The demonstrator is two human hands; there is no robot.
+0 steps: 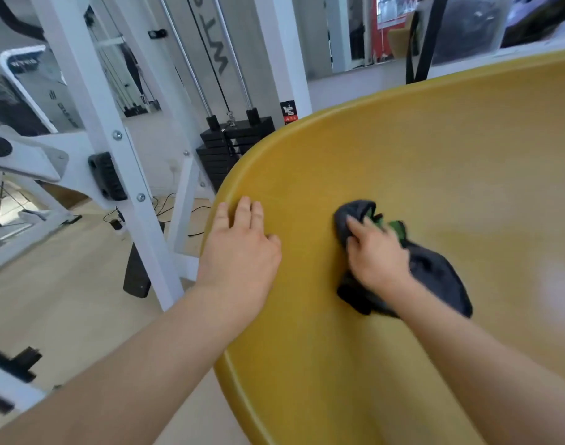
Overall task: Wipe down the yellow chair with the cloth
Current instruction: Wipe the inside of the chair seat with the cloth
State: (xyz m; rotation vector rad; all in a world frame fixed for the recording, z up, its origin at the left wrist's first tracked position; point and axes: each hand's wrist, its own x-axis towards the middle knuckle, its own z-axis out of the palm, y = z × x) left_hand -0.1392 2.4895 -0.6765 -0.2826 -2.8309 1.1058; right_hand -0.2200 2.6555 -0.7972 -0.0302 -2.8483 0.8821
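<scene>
Chair, yellow smooth moulded plastic with a rolled rim, fills the view from 2 to 6 o'clock, its edge curving from 6 up toward 2. A white gym frame stands at 10 o'clock. The cloth, dark grey with green, lies bunched just right of centre, long axis 11 to 4 o'clock. The right hand curls over it, gripping; the left hand rests flat on the rim, fingers straight.

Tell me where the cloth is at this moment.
In the head view, the dark cloth lies on the yellow chair, right of centre, under the right hand that grips it. The left hand rests flat near the chair's left rim.
</scene>
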